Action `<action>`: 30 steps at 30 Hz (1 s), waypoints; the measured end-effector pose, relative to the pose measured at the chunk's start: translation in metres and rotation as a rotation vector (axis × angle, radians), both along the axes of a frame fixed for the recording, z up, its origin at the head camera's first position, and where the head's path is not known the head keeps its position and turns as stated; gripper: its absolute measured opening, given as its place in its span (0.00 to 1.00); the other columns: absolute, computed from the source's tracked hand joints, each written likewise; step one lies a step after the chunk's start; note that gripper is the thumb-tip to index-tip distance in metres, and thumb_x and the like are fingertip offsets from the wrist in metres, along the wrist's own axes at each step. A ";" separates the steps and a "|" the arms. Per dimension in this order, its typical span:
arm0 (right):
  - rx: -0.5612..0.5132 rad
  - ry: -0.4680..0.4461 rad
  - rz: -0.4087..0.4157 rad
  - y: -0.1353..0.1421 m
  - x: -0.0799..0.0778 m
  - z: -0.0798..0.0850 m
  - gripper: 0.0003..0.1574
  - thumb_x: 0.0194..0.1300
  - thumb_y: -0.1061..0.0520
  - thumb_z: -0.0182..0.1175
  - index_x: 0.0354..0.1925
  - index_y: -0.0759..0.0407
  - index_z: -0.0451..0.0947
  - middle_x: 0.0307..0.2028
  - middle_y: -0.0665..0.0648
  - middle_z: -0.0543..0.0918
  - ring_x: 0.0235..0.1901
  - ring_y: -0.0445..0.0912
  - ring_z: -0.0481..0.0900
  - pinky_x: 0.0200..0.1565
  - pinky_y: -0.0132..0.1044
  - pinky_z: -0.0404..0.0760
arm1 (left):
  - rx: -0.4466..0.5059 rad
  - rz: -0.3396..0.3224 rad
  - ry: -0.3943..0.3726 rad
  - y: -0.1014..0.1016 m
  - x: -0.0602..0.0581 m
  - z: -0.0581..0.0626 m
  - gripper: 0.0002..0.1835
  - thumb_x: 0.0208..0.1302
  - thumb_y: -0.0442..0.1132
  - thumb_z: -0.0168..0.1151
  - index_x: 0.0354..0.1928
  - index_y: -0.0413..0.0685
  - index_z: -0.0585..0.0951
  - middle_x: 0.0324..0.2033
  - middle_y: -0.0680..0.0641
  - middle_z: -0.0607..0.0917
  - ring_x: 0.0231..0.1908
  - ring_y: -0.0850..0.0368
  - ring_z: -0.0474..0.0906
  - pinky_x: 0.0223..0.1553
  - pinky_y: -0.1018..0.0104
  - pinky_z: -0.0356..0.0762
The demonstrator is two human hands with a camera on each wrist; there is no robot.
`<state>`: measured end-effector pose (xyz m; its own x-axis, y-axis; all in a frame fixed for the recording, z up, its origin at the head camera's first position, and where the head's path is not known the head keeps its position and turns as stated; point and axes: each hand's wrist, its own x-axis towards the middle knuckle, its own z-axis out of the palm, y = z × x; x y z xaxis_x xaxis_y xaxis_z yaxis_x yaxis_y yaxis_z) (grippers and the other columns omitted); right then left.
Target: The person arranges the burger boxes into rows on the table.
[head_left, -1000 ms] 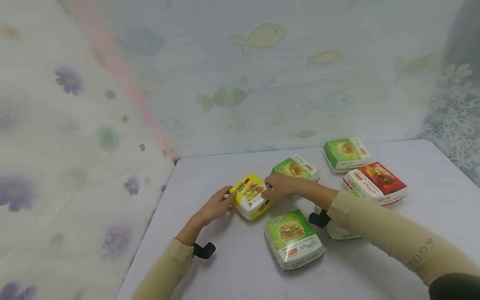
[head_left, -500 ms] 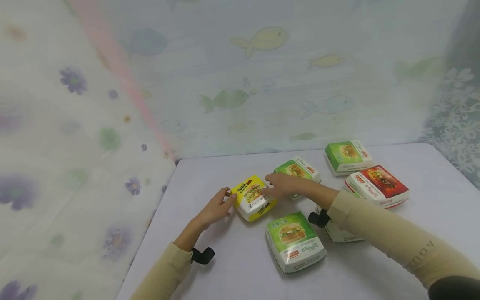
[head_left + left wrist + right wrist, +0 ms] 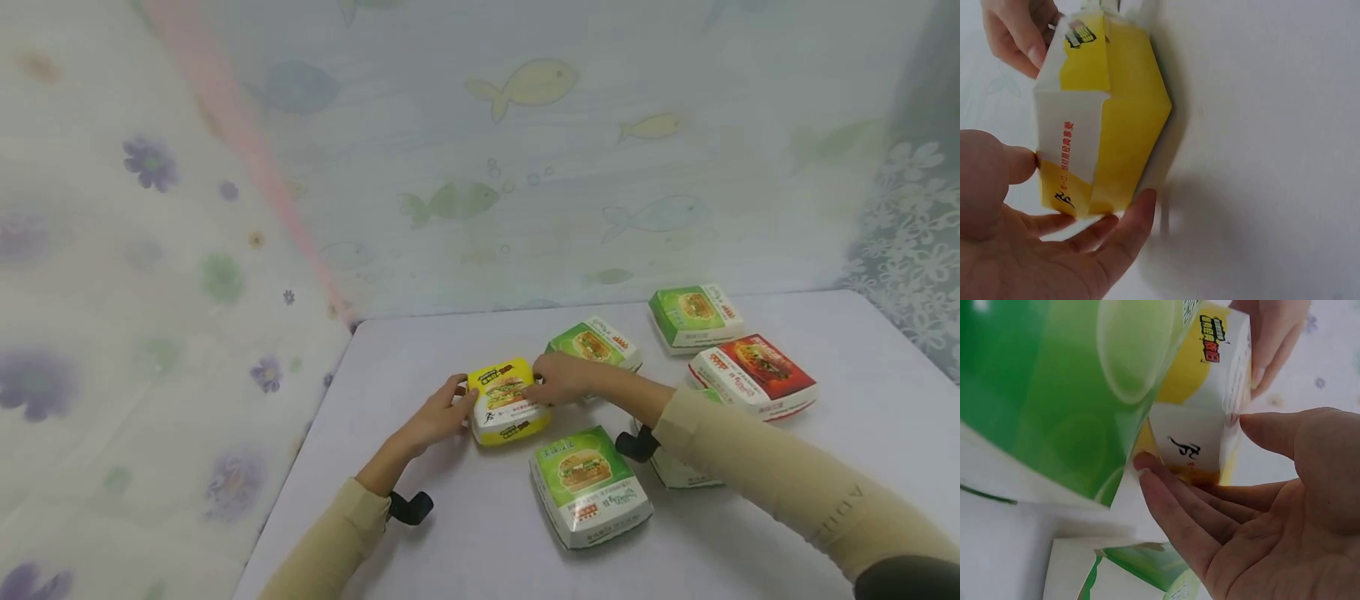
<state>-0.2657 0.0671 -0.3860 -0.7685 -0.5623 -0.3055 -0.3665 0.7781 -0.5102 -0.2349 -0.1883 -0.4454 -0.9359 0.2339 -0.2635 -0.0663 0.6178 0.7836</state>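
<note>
A yellow and white burger box sits between my two hands, low over the white table. My left hand grips its left side; in the left wrist view the thumb lies on the top edge and the fingers curl at the lower side. From the right, my right hand holds the opposite side, its thumb at the top edge and fingers around the side, as the right wrist view shows. A green and white burger box stands in front, and another green box is just behind my right hand.
At the right lie a red and white burger box and a green box behind it. One more green box is partly hidden under my right forearm. A fish-patterned curtain hangs beyond the table's back edge.
The yellow burger box has turned clockwise, so its printed front edge now faces nearer to me. Both hands have shifted slightly with it. The other boxes keep their places.
</note>
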 end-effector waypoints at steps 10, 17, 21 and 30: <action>0.013 -0.008 -0.054 0.002 0.004 0.005 0.22 0.76 0.44 0.58 0.44 0.63 0.75 0.32 0.54 0.81 0.30 0.45 0.77 0.32 0.34 0.73 | 0.022 -0.001 -0.001 -0.004 -0.001 0.002 0.38 0.80 0.56 0.49 0.80 0.44 0.53 0.72 0.38 0.67 0.59 0.44 0.76 0.50 0.54 0.84; 0.017 -0.031 -0.105 0.004 -0.005 0.002 0.23 0.78 0.42 0.53 0.42 0.62 0.74 0.32 0.57 0.82 0.29 0.46 0.77 0.30 0.35 0.74 | -0.017 0.022 -0.022 0.004 0.007 0.005 0.43 0.77 0.61 0.51 0.78 0.36 0.54 0.69 0.36 0.70 0.52 0.49 0.79 0.48 0.55 0.84; 0.003 -0.112 -0.128 0.003 -0.007 -0.003 0.22 0.78 0.43 0.53 0.43 0.63 0.75 0.34 0.58 0.82 0.31 0.47 0.78 0.33 0.36 0.77 | -0.034 0.010 -0.033 0.007 0.005 0.005 0.40 0.77 0.62 0.51 0.74 0.36 0.62 0.64 0.38 0.74 0.48 0.50 0.78 0.45 0.56 0.84; -0.127 -0.339 -0.159 0.001 0.001 -0.008 0.18 0.77 0.48 0.57 0.45 0.63 0.79 0.39 0.60 0.83 0.37 0.49 0.84 0.43 0.41 0.87 | -0.014 -0.018 -0.035 0.003 -0.002 0.009 0.35 0.79 0.58 0.49 0.73 0.36 0.67 0.63 0.37 0.74 0.56 0.45 0.75 0.51 0.51 0.83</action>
